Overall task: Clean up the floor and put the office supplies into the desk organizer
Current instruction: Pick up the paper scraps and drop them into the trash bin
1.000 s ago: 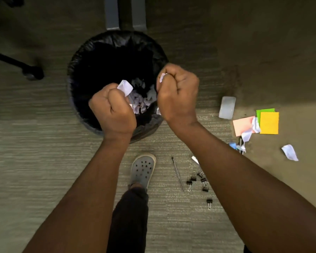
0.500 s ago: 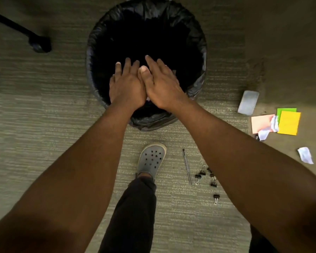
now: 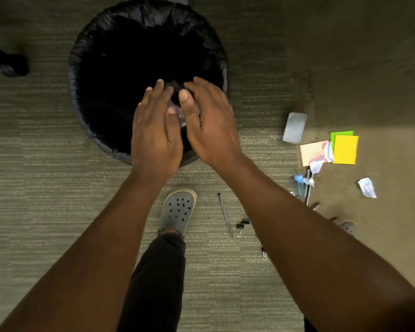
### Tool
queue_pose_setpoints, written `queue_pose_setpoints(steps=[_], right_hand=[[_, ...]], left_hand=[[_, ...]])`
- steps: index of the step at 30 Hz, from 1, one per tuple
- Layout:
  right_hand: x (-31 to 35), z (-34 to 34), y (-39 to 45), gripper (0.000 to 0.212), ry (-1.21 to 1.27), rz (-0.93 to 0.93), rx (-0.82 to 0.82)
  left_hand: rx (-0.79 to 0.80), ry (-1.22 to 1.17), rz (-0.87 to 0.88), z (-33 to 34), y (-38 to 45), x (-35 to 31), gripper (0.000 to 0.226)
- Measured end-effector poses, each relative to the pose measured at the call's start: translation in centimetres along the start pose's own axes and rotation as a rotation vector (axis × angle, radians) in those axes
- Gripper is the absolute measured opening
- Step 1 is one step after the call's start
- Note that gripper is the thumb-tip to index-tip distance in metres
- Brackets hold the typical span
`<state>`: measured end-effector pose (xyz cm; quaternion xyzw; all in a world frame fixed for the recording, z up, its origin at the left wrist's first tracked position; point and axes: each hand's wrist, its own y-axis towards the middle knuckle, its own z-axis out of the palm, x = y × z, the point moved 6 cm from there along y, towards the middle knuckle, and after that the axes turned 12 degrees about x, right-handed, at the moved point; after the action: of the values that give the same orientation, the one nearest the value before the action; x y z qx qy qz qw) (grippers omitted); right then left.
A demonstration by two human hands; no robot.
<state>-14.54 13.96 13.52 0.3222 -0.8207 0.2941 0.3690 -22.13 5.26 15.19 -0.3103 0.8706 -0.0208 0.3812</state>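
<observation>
Grey-green carpet [image 3: 46, 212] fills the frame. In the upper middle stands a round trash bin [image 3: 86, 56] lined with a black bag, its inside dark. Both forearms reach up from the bottom edge to the bin's near rim. The left hand [image 3: 155, 137] and the right hand [image 3: 211, 130] hover side by side over that rim, backs up, fingers straight and loosely spread, holding nothing; a bit of white crumpled paper [image 3: 180, 116] shows in the gap between them, inside the bin. Below the hands, a dark trouser leg ends in a grey perforated clog [image 3: 177, 210] planted on the carpet.

At the right of the frame lies the scattered clutter: a yellow sticky-note pad [image 3: 345, 149] overlapping a green one [image 3: 340, 134], an orange pad [image 3: 312, 152] just beside them with a crumpled scrap on its edge, a pale grey eraser [image 3: 294, 127] above them, and another paper scrap [image 3: 367, 187] further right. A thin metal rod [image 3: 225, 215] lies right of the clog, with small black binder clips [image 3: 240, 227] near its lower end.
</observation>
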Motion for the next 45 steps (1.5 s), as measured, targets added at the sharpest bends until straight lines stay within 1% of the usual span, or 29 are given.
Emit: queue_pose_setpoints(steps=[3, 6, 11, 17, 19, 22, 25, 27, 29, 31, 32, 34, 36, 37, 40, 42, 45], right_hand=[[-2.1, -3.0, -3.6, 0.052, 0.06, 0.021, -0.125], [-5.8, -5.2, -7.5, 0.046, 0.078, 0.077, -0.221], [-13.8, -7.6, -13.6, 0.043, 0.065, 0.21, -0.281], [-24.3, -10.5, -18.8, 0.033, 0.034, 0.357, -0.262], [-28.1, -11.5, -20.1, 0.028, 0.003, 0.416, -0.244], [-34.2, -12.8, -21.7, 0.028, -0.031, 0.5, -0.2], [-40.6, -14.3, -23.0, 0.03, -0.086, 0.559, -0.171], [-44.9, -15.7, -24.2, 0.034, -0.111, 0.643, -0.163], [-48.7, -17.2, -25.4, 0.039, -0.149, 0.751, -0.158], [-51.4, -18.7, -26.1, 0.047, -0.219, 0.797, -0.162], [-52.4, -19.1, -26.2, 0.052, -0.255, 0.81, -0.137], [-53.8, -19.2, -26.0, 0.057, -0.315, 0.824, -0.036], [-54.6, -19.2, -25.7, 0.056, -0.407, 0.806, 0.049], [-54.9, -19.2, -25.7, 0.055, -0.448, 0.801, 0.064], [-55.6, -19.0, -26.2, 0.047, -0.477, 0.821, 0.038], [-56.0, -18.5, -26.7, 0.043, -0.465, 0.849, 0.024], [-56.4, -17.6, -27.8, 0.048, -0.4, 0.869, 0.0]], left_hand=[[-0.074, -0.048, 0.126, 1.7, -2.6, -3.7, 0.045], [-0.076, -0.03, 0.2, 4.9, -4.5, -7.0, 0.039], [0.094, 0.043, 0.302, 13.1, -5.1, -10.4, 0.031], [0.364, 0.174, 0.281, 25.1, -4.5, -11.4, 0.022], [0.465, 0.241, 0.295, 29.4, -4.4, -11.7, 0.025], [0.605, 0.312, 0.314, 35.8, -4.0, -12.2, 0.032], [0.685, 0.323, 0.296, 41.5, -3.1, -12.4, 0.033], [0.701, 0.343, 0.271, 44.7, -2.0, -12.5, 0.039], [0.698, 0.409, 0.259, 47.4, -0.8, -12.8, 0.052], [0.672, 0.481, 0.25, 49.5, 0.8, -13.3, 0.062], [0.67, 0.508, 0.227, 50.4, 1.6, -13.4, 0.066], [0.68, 0.539, 0.171, 51.7, 2.8, -13.1, 0.077], [0.669, 0.572, 0.173, 52.6, 3.6, -13.2, 0.084], [0.661, 0.582, 0.193, 52.8, 4.1, -13.3, 0.084], [0.673, 0.609, 0.263, 53.1, 5.1, -13.7, 0.072], [0.677, 0.614, 0.319, 53.1, 5.6, -14.1, 0.057], [0.692, 0.576, 0.356, 53.1, 6.1, -14.4, 0.035]])
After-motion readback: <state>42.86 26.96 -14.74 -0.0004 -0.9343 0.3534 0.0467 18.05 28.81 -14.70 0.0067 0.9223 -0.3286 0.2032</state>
